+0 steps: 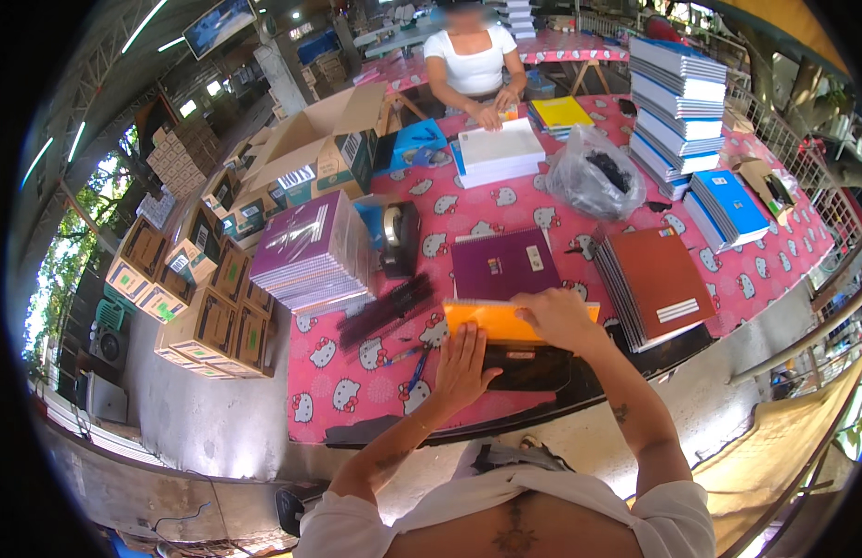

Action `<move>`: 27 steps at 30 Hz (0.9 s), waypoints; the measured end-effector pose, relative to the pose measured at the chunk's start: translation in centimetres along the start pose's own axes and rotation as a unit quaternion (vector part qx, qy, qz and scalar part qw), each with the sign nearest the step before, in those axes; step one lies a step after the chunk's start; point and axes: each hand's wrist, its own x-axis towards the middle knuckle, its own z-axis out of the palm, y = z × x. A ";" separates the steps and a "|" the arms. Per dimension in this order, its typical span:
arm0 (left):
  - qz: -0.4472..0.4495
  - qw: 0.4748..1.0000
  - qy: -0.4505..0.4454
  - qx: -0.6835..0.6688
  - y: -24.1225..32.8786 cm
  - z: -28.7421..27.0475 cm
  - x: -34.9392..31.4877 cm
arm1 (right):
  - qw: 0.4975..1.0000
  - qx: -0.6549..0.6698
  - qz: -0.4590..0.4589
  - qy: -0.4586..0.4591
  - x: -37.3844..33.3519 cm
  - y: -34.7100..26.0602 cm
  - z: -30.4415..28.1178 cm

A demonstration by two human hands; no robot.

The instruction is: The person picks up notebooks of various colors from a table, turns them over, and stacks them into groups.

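Observation:
An orange cover [491, 321] stands tilted at the near edge of the table, and whether pages lie behind it I cannot tell. My left hand [463, 361] rests on its lower left part with the fingers stretched out. My right hand [554, 316] is closed at its upper right, fingers curled over it. Just below the cover is a flat black device [528, 368], partly hidden by it. Beyond lies a purple spiral notebook [505, 265]. To the left are a bundle of thin black binding coils [389, 312] and a blue pen [418, 368].
Purple notebooks in plastic [305, 242] and a tape dispenser [400, 237] stand left. Brown notebooks [656, 284], a tall notebook stack [674, 112] and a clear bag of black pieces [594, 177] are right. Across the table, a person [468, 60] handles white sheets [501, 147]. Cartons [221, 321] sit left.

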 end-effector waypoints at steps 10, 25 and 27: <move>0.074 0.994 0.073 0.044 -0.7 -1.3 5.0 | 1.000 0.012 -0.012 -0.005 0.3 1.3 0.1; 0.151 0.986 0.061 -0.028 3.6 0.5 -2.5 | 0.967 0.025 -0.028 0.252 -4.8 3.3 -3.7; 0.070 0.988 0.140 -0.018 3.7 -4.9 5.5 | 0.928 0.313 0.058 0.194 -7.4 7.8 -0.8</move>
